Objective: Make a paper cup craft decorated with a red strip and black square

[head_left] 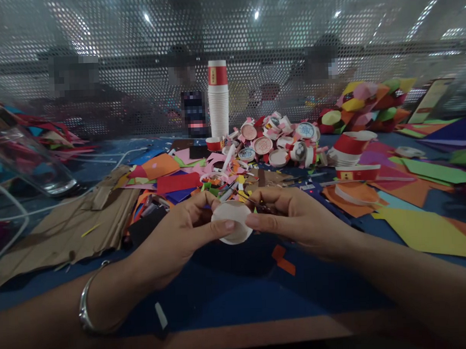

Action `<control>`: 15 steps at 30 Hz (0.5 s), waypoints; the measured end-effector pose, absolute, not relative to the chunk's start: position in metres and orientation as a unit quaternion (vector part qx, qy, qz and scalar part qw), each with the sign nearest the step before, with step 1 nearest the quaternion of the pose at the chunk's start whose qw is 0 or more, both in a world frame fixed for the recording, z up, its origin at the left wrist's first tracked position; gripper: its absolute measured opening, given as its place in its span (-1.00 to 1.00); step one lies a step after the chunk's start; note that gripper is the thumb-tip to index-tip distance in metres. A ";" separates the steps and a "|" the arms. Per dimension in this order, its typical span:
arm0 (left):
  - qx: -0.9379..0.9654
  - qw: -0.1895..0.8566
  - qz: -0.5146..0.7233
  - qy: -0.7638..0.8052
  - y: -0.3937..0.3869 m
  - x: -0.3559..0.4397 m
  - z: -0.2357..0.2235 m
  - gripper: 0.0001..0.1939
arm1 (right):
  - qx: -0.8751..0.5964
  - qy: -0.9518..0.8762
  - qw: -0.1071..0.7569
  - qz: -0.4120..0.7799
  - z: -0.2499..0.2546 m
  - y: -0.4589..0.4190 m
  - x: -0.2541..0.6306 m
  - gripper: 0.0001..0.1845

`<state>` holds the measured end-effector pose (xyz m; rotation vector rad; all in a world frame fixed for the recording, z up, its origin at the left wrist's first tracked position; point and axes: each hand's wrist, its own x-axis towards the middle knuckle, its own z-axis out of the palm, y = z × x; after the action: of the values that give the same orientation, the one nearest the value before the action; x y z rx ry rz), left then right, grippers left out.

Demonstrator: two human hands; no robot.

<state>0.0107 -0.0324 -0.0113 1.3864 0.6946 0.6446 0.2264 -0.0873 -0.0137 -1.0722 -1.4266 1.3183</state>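
Note:
In the middle of the head view, a small round white paper disc, like a cut-out cup bottom, is held above the table. My left hand pinches its left side, thumb on the near face and fingers behind. My right hand is closed at its right edge, thumb tip pressed on the disc. A thin dark tool, possibly scissors, shows at my right fingers, mostly hidden. Just behind my hands lie coloured paper scraps. Orange paper bits rest on the blue table below my right hand.
A tall stack of paper cups stands at the back, beside a pile of cut cup bottoms. More red-and-white cups are at right, near coloured sheets. Flattened cardboard and a clear bottle lie left.

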 end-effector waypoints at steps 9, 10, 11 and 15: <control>0.593 0.690 0.263 0.320 -0.034 0.007 -0.018 -0.50 | -0.437 -0.555 0.443 0.552 -0.003 -0.090 0.226 -0.57; 0.594 0.694 0.261 0.312 -0.034 0.006 -0.018 -0.50 | -0.436 -0.557 0.444 0.551 -0.003 -0.090 0.227 -0.57; 0.595 0.703 0.251 0.297 -0.034 0.006 -0.017 -0.51 | -0.433 -0.560 0.443 0.550 -0.004 -0.090 0.227 -0.58; 0.561 0.772 0.198 0.225 -0.035 0.008 -0.010 -0.57 | -0.412 -0.574 0.439 0.556 -0.006 -0.090 0.230 -0.59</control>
<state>0.0080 -0.0355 -0.0103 1.2161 0.4878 0.4292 0.2305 -0.0901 -0.0055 -1.0242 -1.4255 1.3812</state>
